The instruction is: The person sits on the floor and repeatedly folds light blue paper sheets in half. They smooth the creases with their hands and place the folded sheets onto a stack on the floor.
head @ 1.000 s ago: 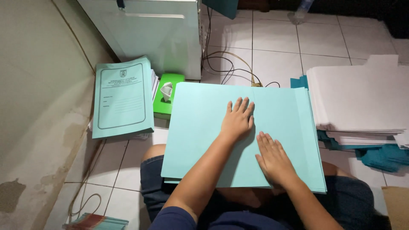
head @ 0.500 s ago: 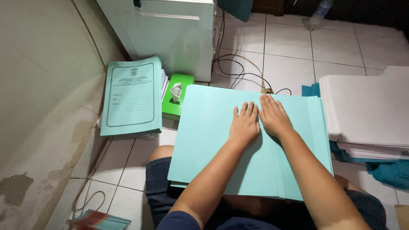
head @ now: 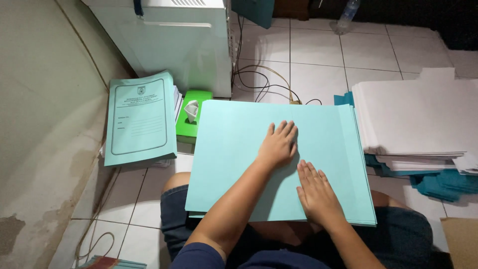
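The landmark here is the stack of light teal paper folders lying flat across the person's lap, its long axis running left to right and its near edge over the dark shorts. Nearest on it is the right hand, palm down with fingers straight and close together, pressed on the folders' near-right part and gripping nothing. Just beyond and left of it, the left hand also lies flat at about the folders' middle, fingers slightly spread and pointing away, beside a faint vertical crease in the top sheet. Neither hand holds anything; both only bear down on the top folder, which lies directly beneath the fingers, the two hands near each other but apart. The right hand is closer to the near edge, the left closer to the centre.

Left of the folders, on the tiled floor, rests a pile of printed teal booklets against the beige wall, and a green tissue box touches the folders' far-left corner. Right of the folders stands a thick stack of white paper over darker teal sheets. Beyond the folders are loose cables, a white cabinet, and farthest a clear plastic bottle.
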